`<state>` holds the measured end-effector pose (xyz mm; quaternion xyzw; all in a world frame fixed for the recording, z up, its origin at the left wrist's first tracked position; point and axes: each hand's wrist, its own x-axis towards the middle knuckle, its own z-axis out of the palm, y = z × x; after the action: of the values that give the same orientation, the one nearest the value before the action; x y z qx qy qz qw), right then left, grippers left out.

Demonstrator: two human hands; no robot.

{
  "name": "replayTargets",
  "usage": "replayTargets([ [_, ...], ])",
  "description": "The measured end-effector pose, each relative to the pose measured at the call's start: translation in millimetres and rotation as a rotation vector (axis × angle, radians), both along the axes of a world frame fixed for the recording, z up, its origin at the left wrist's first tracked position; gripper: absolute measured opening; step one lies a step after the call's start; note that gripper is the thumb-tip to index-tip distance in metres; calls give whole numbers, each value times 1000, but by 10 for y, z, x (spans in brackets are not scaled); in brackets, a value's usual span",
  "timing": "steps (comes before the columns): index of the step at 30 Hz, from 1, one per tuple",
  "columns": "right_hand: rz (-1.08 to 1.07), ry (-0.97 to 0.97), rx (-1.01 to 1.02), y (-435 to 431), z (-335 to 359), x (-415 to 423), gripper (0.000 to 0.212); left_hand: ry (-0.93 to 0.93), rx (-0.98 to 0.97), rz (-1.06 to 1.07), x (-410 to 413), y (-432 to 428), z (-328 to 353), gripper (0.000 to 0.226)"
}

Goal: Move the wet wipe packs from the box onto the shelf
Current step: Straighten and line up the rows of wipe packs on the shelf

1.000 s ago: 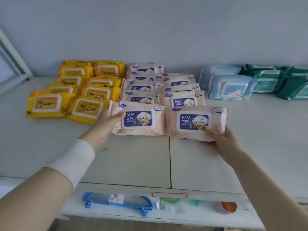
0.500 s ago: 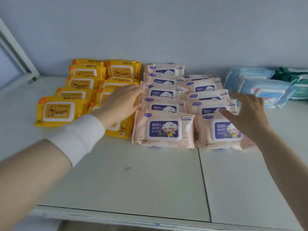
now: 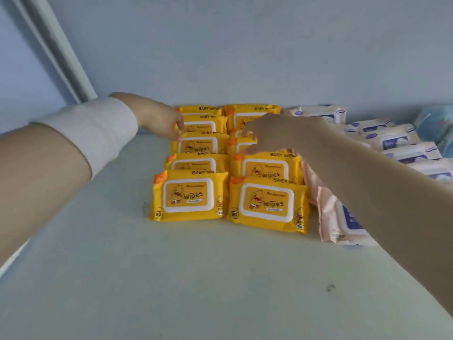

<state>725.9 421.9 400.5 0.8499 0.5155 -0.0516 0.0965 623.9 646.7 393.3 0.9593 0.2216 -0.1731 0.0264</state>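
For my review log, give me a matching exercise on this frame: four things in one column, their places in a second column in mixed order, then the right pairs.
Things
1. left hand
2. right hand
3. nearest pink pack
4. blue pack

Places
A. partly hidden by the right forearm
B. at the left column of yellow packs
C. at the picture's far right edge, by the wall
D. at the right column of yellow packs

Pairs: 1-B, 2-D, 3-A, 4-C

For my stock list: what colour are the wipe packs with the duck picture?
Yellow packs with a white border; head view shows it.
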Motion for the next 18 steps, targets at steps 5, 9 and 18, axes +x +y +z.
replayTargets([
  [5, 25, -52, -5, 458, -153, -40, 64, 35, -112, 2, -86, 180, -97, 45],
  [9, 34, 45, 13, 793, -304, 64, 56, -120, -69, 10, -39, 378, -219, 46],
  [18, -54, 53, 153, 1238, -768, 133, 72, -384, -215, 108, 361, 769, -604, 51],
])
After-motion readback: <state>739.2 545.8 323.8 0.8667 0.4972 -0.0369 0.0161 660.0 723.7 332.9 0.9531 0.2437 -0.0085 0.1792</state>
